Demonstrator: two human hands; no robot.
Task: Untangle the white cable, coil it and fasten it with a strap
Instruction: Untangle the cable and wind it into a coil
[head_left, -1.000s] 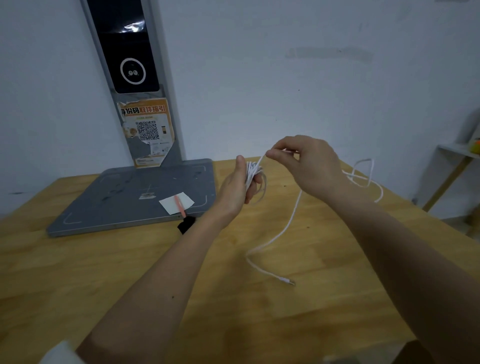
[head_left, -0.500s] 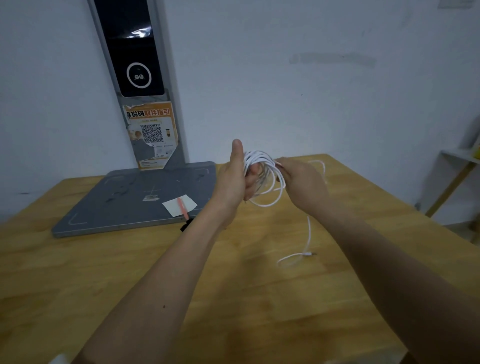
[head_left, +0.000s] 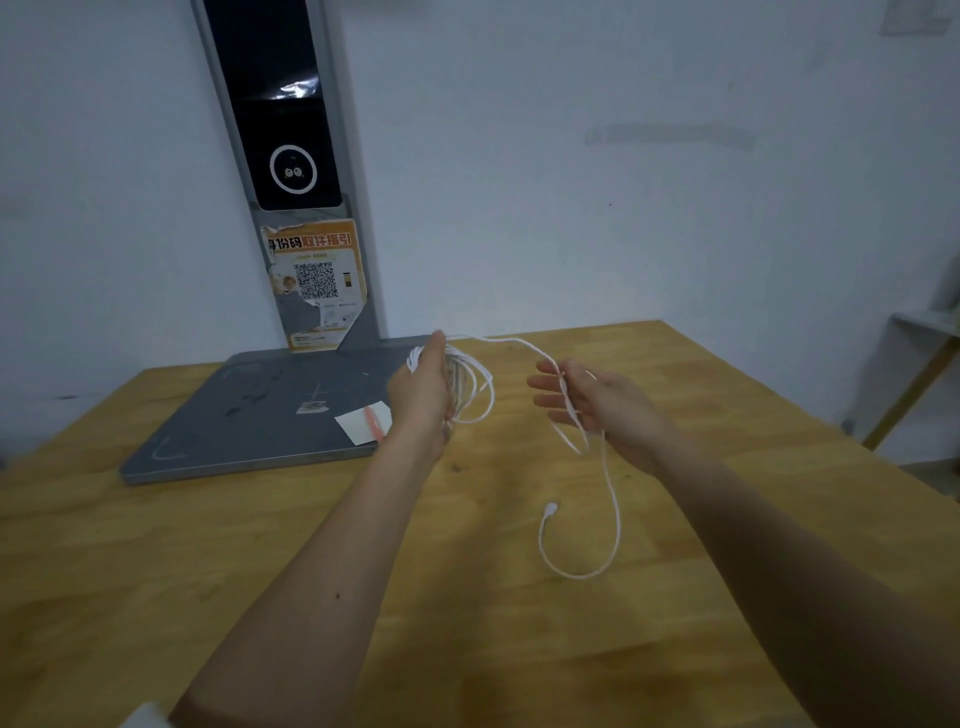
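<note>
My left hand (head_left: 423, 387) is closed around several loops of the white cable (head_left: 475, 387), held above the wooden table (head_left: 260, 545). From the top of the coil a strand arcs right to my right hand (head_left: 597, 405), whose fingers are spread with the strand running across them. Below that hand the free tail hangs in a loop and ends in a small white plug (head_left: 549, 507) just above the tabletop. A dark strap is not visible now; my left forearm covers the spot by the grey base.
A grey flat base (head_left: 249, 415) with an upright post and a QR poster (head_left: 317, 283) stands at the back left. A white card with a pink-red stick (head_left: 363, 421) lies on the base's near corner. A shelf (head_left: 930, 332) stands at the far right.
My right hand has moved right, away from the coil, drawing out a strand. The free tail with its plug has shifted towards me. The coil in my left hand has more loops.
</note>
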